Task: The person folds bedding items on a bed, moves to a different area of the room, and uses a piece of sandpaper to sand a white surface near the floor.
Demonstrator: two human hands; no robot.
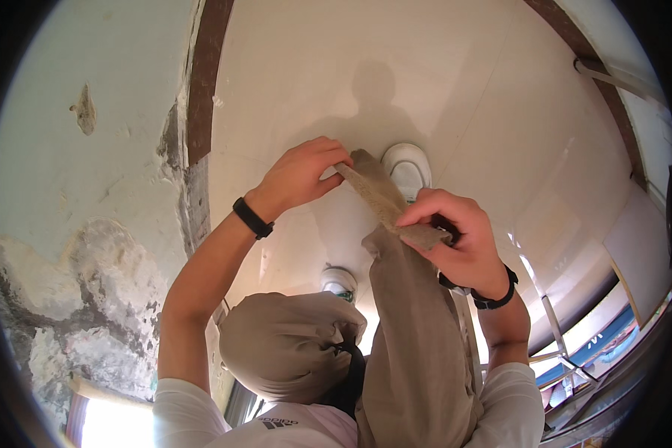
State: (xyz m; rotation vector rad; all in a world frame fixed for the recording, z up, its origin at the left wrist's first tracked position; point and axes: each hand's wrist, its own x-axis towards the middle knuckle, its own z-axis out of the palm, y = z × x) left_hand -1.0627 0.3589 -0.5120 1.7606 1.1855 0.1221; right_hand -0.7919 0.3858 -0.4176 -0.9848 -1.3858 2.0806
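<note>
My left hand (308, 171) pinches the upper left end of a strip of tan cloth (369, 193) with a fuzzy surface. My right hand (453, 229) grips the lower right part of the same cloth between thumb and fingers, and a short end shows at its palm. The cloth is stretched slantwise between both hands, above the brown trouser leg (406, 313). More brown fabric (375, 171) hangs just beyond the strip; whether it is one piece with it, I cannot tell. A white shoe (406, 168) shows behind the cloth. Black bands circle both wrists.
A second white shoe (339, 280) stands on the pale smooth floor (313, 67) past my bent knee (285, 341). At left is a wall (101, 185) with peeling, stained plaster and a dark brown skirting (207, 84). A metal frame (549, 313) stands at lower right.
</note>
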